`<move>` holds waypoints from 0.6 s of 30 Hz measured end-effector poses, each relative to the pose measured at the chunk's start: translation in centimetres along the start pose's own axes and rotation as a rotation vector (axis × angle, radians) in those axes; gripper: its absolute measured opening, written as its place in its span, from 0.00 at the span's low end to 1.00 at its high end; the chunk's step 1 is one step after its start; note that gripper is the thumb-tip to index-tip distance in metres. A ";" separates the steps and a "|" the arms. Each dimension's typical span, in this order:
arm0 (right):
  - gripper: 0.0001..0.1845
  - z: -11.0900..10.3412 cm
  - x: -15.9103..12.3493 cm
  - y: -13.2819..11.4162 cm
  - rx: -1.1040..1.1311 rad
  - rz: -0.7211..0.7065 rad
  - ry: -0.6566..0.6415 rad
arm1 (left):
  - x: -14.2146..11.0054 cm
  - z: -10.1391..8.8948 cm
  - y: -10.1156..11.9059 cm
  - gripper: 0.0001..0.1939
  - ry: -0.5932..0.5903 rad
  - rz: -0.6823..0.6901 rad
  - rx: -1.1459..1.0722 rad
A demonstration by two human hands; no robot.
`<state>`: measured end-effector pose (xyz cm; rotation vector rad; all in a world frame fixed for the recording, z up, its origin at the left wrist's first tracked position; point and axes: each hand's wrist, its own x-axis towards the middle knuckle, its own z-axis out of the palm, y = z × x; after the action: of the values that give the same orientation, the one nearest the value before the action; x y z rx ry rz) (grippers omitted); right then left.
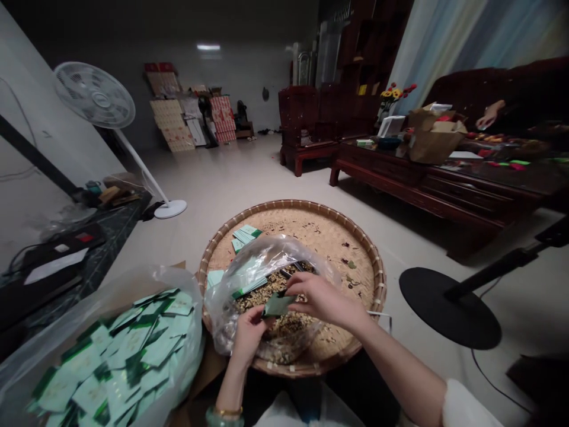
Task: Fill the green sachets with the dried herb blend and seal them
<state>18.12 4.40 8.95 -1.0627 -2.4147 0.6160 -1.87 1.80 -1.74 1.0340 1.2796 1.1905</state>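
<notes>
Green sachet pinched between the fingers of the left hand and right hand, just above dried granules in a clear plastic bag, which rests in a round woven basket.

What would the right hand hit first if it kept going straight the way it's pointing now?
The right hand would meet the dark green packet at its fingertips first, and it seems to be touching it. Just past that lies the left hand, though depth is hard to judge here.
</notes>
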 end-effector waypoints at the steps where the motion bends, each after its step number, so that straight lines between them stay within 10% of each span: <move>1: 0.06 -0.1 -0.4 -0.5 -0.061 -0.034 0.009 | 0.0 0.0 0.0 0.12 0.015 0.009 -0.012; 10: 0.09 0.9 -3.1 -3.2 -0.287 -0.251 0.105 | -0.7 0.1 1.2 0.07 0.055 0.082 -0.029; 18: 0.03 2.3 -0.4 -0.1 0.139 -0.022 0.149 | -1.2 0.8 2.1 0.18 -0.159 -0.044 -0.030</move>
<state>17.03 3.53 7.02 -0.9869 -2.2191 0.6623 -1.16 0.94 0.55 1.0518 1.1511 1.0686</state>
